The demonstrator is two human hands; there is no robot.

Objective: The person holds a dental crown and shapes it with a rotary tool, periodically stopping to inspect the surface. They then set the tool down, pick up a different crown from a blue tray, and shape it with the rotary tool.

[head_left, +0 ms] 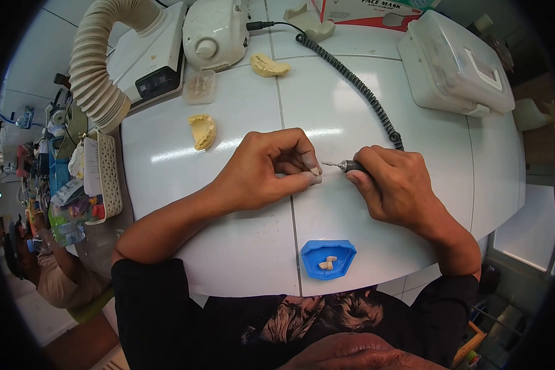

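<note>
Between the thumb and fingertips of my left hand (271, 169) is a small off-white dental crown (315, 171). My right hand (394, 182) grips a dental handpiece (354, 166) like a pen. Its thin metal bur (333, 163) points left at the crown, with a small gap between them. A black coiled cord (367, 92) runs from behind my right hand up to the control box. Below my hands, near the table's front edge, sits a blue tray (311, 269) with several small off-white tooth pieces (327, 264) in it.
Yellow dental casts (202, 132) (269, 65) and a small clear container (199, 87) lie beyond my left hand. At the back stand a control box (216, 37) and a suction hose (92, 68). A lidded plastic case (453, 65) is back right. A person (68, 277) sits far left.
</note>
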